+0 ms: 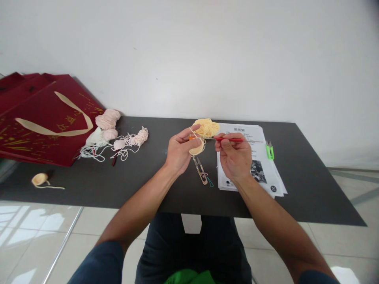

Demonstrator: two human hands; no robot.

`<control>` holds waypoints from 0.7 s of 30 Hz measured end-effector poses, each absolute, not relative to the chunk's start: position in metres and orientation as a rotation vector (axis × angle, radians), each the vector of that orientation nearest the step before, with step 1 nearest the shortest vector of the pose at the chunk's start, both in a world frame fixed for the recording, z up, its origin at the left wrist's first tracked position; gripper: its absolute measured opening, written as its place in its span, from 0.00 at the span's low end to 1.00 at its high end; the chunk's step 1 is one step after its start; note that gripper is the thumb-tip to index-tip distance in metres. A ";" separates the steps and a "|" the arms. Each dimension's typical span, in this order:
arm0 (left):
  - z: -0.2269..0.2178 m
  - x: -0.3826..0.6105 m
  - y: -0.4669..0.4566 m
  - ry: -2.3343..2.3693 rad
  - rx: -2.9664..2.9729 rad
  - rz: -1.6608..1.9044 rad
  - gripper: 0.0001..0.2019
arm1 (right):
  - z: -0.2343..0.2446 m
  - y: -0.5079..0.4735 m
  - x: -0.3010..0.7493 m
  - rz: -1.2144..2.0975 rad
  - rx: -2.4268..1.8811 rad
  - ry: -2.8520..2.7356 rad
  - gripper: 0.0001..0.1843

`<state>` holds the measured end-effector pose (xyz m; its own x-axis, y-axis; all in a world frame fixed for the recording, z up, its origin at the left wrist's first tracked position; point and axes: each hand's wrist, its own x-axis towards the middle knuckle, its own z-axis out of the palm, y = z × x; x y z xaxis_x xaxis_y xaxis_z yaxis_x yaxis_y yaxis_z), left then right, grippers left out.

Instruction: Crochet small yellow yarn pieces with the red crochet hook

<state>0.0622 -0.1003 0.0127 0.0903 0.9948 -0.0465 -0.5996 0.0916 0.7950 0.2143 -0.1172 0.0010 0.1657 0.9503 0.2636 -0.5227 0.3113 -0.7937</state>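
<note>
i have the left hand (pixel 180 150) over the middle of the table (pixel 304 185), its grip narrow, thumb and fingers pinching a small cream crochet piece (pixel 196 150). a strand of yarn (pixel 194 133) runs up to its raised index finger. the right hand (pixel 235 156) is beside it, its grip closed around the red handle of a crochet hook (pixel 232 139). i see the thin shaft point left to the piece, but cannot tell whether the tip sits inside a stitch. a bit of orange (pixel 192 137) shows by the left fingers, too small for me to name.

just behind the left hand i see a ball of yellow yarn (pixel 207 128). metal thread snips (pixel 201 172) lie below the piece, a teal loop (pixel 210 182) beside them. printed sheets (pixel 257 152) lie under the right hand, with green snips (pixel 269 151) at their right edge. on the left i see a dark red gift bag (pixel 44 114), pale pink yarn (pixel 108 119) and white yarn (pixel 94 139) beside it, and a second cream piece (pixel 39 180) trailing a tail.
</note>
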 end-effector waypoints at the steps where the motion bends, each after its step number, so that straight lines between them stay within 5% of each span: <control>1: 0.013 0.062 -0.100 0.707 0.708 1.344 0.23 | 0.001 -0.117 0.215 1.142 -0.618 -0.861 0.10; 12: 0.011 0.053 -0.097 0.717 0.809 1.328 0.21 | -0.006 -0.119 0.219 0.916 -0.686 -1.039 0.07; 21: 0.014 0.041 -0.094 0.654 0.903 1.120 0.16 | 0.003 -0.119 0.227 1.043 -0.693 -1.042 0.11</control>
